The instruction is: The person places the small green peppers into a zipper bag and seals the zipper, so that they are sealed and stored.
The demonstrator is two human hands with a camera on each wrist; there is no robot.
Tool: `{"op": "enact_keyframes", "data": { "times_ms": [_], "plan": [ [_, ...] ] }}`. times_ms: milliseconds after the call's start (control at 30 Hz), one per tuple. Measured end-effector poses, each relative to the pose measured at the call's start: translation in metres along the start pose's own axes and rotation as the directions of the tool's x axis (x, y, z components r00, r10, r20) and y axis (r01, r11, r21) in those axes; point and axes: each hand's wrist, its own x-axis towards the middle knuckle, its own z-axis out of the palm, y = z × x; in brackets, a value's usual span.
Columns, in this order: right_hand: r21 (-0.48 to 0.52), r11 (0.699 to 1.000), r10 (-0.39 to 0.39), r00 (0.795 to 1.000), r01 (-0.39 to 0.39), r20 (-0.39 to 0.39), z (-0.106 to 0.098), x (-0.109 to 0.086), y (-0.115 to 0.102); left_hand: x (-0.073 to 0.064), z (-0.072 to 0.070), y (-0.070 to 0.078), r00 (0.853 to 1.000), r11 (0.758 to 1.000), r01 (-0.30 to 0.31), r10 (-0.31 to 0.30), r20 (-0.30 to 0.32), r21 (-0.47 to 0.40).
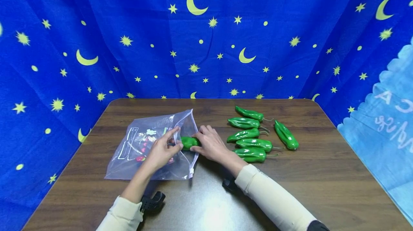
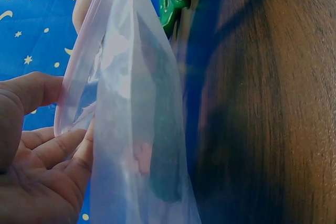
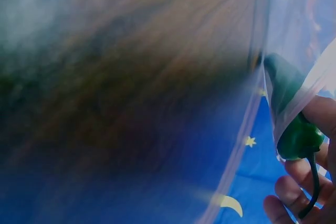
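A long green pepper [image 1: 189, 143] lies partway inside the mouth of a clear zip bag [image 1: 129, 145] printed with pink and white figures. My right hand [image 1: 211, 143] grips the pepper by its stem end; the thin stem hangs out in the right wrist view, and film covers the far part. My left hand [image 1: 162, 152] is at the bag's mouth, thumb and fingers spread and touching the rim [image 2: 59, 111]. Through the film in the left wrist view shows a dark green pepper shape [image 2: 165, 150]. Some of the left fingertips are behind film.
Several green peppers [image 1: 246, 134] lie in a column right of the bag, with another pepper [image 1: 286, 136] farther right. They rest on a brown wooden table [image 1: 297, 184]. A blue curtain [image 1: 155, 26] with moons and stars stands behind the table. The bag's slider [image 1: 191, 170] is at its near corner.
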Motion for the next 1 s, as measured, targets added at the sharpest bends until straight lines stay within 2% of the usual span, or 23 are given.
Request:
{"op": "enact_keyframes", "data": {
  "times_ms": [667,1000],
  "plan": [
    [-0.079,0.996,-0.033,0.998,0.037,0.047,0.007,0.011,-0.012,-0.002,-0.003,0.001,1.0,1.0,0.001,-0.001,-0.01,0.014],
    [-0.083,0.995,-0.046,0.999,0.047,0.021,0.008,0.011,-0.012,-0.002,-0.004,0.0,1.0,1.0,-0.007,0.007,-0.011,0.023]
  ]
}}
